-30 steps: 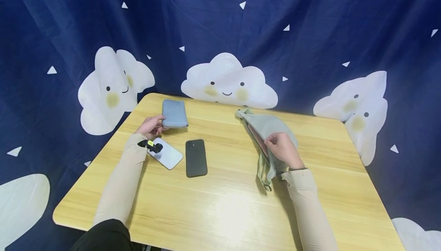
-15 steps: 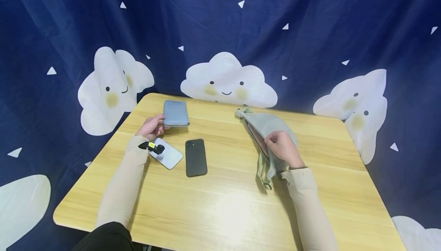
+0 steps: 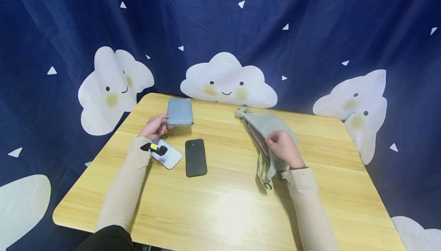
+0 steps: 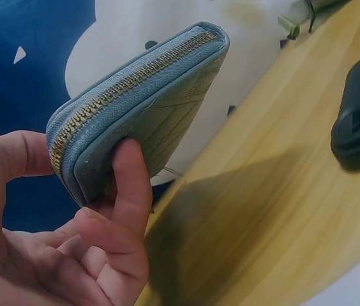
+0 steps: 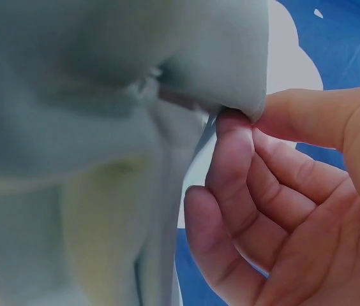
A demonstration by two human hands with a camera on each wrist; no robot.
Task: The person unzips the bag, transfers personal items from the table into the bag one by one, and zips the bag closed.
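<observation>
A light blue zip wallet is pinched at its near left corner by my left hand, thumb on one face and fingers on the other. In the left wrist view, the wallet shows a closed gold zip and hangs above the table, its shadow below. My right hand pinches the edge of a grey-green bag, whose long opening gapes toward the left. The right wrist view has the bag's fabric between thumb and fingertips. What lies inside the bag is hidden.
A black phone lies face down mid-left on the wooden table. Beside it a white phone is partly covered by my left wrist with its strapped camera. The bag's straps trail toward me. Behind the table hangs a blue cloud-patterned curtain.
My left hand has shifted slightly to the right, taking the wallet with it. My right hand and the bag have stayed nearly still.
</observation>
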